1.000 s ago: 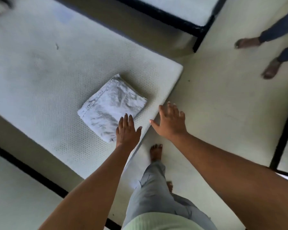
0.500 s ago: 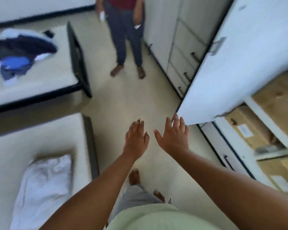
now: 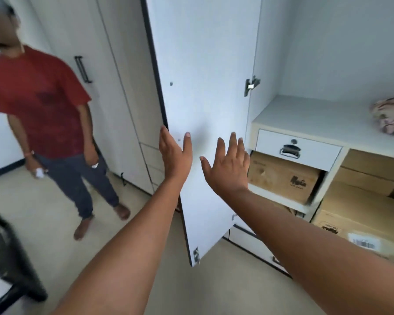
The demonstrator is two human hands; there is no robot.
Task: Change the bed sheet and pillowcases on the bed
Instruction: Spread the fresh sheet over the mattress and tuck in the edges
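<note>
I have both hands raised in front of the open wardrobe door (image 3: 205, 64), and both are empty. The left hand (image 3: 174, 155) is flat with its fingers together, the right hand (image 3: 229, 167) is spread wide, and neither grips anything. I read this as a reach into the wardrobe for fresh linen. A bundled floral cloth (image 3: 390, 117) lies on the upper shelf (image 3: 316, 112) at the far right. It is probably the bedding I want, though I cannot be sure. Of the bed (image 3: 11, 258) only a blurred dark frame shows, bottom left. A person in a red shirt (image 3: 37, 98) stands nearby.
</note>
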